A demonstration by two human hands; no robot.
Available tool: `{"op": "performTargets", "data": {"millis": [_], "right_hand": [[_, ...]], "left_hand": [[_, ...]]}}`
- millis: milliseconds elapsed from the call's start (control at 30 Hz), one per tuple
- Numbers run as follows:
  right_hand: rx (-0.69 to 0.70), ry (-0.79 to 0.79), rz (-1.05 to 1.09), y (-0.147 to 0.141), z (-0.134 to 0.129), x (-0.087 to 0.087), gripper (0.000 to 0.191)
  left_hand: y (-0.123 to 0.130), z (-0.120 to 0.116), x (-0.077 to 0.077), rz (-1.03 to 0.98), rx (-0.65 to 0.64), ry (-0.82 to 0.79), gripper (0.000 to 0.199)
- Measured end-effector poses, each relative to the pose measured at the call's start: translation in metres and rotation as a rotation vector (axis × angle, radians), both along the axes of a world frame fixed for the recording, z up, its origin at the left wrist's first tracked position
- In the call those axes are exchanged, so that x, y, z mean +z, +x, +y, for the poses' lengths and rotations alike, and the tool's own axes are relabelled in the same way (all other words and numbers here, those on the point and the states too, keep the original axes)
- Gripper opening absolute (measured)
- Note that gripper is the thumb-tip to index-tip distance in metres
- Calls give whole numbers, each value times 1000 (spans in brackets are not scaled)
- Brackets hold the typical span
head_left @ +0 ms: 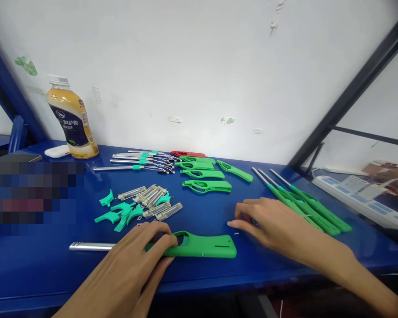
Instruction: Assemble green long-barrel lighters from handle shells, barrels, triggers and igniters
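My left hand [142, 256] is closed around a long-necked gas lighter [205, 246] with a green handle. The lighter lies level near the table's front edge, its silver tube pointing left. To its right, my right hand [268, 221] hovers low over the table, fingers bent and thumb apart from them, with nothing visible in between. Just below that thumb lies a tiny metal pin [236, 233]. Beyond my left hand are teal triggers [121, 214] and several clear fuel tanks [155, 196] in a loose pile.
Metal tubes with wires [126, 168] lie farther back, beside green handle shells [207, 186] and a red one [189, 154]. Several assembled lighters [313, 207] rest at right. A drink bottle [73, 121] stands back left. Another person's hand [393, 179] shows beyond the frame at far right.
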State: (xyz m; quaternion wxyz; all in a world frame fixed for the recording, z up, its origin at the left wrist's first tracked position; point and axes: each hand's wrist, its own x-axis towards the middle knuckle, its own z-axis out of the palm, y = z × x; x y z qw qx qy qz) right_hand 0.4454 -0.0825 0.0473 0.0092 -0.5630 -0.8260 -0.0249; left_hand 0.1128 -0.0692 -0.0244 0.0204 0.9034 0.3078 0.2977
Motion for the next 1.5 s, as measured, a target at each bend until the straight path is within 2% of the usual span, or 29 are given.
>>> {"op": "performTargets", "data": {"millis": [100,200,333,500,700,1000,1233,1367,1500], "right_hand": [[-17,-45,13,3,-10,-3,45],[-3,-126,77,7,-23,-5,37],[-12,-144,192,17,-34,-13,29],[63,-143,329,16,-29,-23,28],[89,-120,473,4,-17,-27,27],[41,-71,441,8,-16,-29,24],[-41,-37,516,-3,-19,-19,20],[-32,-54,566,-15,-21,-16,21],[1,-31,537,-21,-23,-23,18]], "left_hand": [[0,0,-2,12,-5,3,25],[1,1,-4,15,2,-9,27],[0,1,-4,25,5,-14,25],[-1,2,-4,30,1,2,25],[1,2,-2,15,7,-1,25],[2,4,-2,-9,31,37,20],[1,3,-1,9,6,39,22],[-1,2,-2,9,8,15,26],[-2,2,-2,24,12,-21,30]]}}
